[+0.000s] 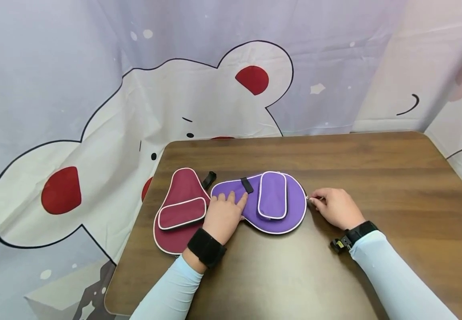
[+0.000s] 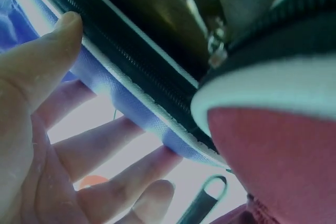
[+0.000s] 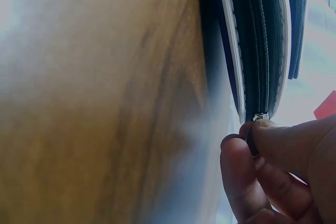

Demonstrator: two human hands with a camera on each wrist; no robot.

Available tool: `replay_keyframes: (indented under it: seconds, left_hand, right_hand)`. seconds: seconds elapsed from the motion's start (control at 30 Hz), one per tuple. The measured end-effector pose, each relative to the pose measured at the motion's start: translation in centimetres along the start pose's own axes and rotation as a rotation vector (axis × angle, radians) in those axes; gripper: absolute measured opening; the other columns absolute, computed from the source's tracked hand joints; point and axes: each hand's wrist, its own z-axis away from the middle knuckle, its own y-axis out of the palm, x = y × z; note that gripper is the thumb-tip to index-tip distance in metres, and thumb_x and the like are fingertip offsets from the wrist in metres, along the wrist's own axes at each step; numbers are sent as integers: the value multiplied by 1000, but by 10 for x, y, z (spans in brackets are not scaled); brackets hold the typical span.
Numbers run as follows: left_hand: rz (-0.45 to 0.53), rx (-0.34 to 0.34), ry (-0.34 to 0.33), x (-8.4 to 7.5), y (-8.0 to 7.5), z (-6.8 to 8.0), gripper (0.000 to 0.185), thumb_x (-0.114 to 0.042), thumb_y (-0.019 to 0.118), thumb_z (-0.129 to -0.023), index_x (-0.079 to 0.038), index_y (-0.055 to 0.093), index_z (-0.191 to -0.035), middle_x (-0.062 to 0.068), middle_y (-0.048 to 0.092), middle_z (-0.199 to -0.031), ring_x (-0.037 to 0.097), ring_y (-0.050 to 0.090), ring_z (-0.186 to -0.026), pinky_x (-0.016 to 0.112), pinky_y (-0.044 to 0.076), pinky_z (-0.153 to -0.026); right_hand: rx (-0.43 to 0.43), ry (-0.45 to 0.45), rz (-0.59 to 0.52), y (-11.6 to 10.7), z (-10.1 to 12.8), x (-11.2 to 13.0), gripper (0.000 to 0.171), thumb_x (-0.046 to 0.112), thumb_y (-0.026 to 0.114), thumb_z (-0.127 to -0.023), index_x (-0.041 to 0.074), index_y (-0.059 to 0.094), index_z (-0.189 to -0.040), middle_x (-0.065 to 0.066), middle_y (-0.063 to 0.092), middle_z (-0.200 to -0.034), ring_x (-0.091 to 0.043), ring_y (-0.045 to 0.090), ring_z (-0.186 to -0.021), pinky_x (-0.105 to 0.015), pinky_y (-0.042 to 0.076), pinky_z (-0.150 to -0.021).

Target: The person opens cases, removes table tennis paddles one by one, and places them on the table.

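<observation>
A purple paddle-shaped zip case [image 1: 295, 202] with white piping, a small front pocket and a black loop lies on the table, its narrow end to the left. My left hand [image 1: 224, 213] rests on that narrow end with fingers spread. In the left wrist view its thumb [image 2: 68, 27] lies along the zipped side. At the rounded right end, my right hand [image 1: 336, 206] pinches the zipper pull [image 3: 252, 141] between thumb and finger. The zipper [image 3: 262, 40] runs up the dark side band from there. A dark red case [image 1: 184, 184] of like shape lies left of the purple one.
Both cases sit on a wooden table [image 1: 375, 178] with rounded corners. A black hanging loop [image 1: 209, 179] sticks out from the red case. Behind and to the left hangs a printed cloth [image 1: 198, 26] with a cartoon bear.
</observation>
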Motion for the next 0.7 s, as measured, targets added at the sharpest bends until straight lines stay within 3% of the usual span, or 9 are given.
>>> replay_keyframes:
  seconds: [0.27, 0.7]
  left_hand:
    - [-28, 9, -17, -2, 1, -3, 64, -56, 76, -100, -27, 64, -157, 12, 73, -118, 33, 64, -93, 42, 52, -76]
    - [-16, -3, -29, -13, 6, -3, 67, -60, 75, -99, -24, 66, -155, 11, 73, -113, 32, 60, -92, 42, 53, -74]
  right_hand:
    - [-12, -8, 16, -2, -1, 2, 7, 11, 78, -100, 9, 85, -103, -4, 80, -93, -21, 70, -78, -49, 56, -74]
    - [-18, -18, 36, -1, 5, 3, 5, 12, 80, -99, 11, 85, -99, -4, 80, -92, -22, 72, -79, -54, 58, -75]
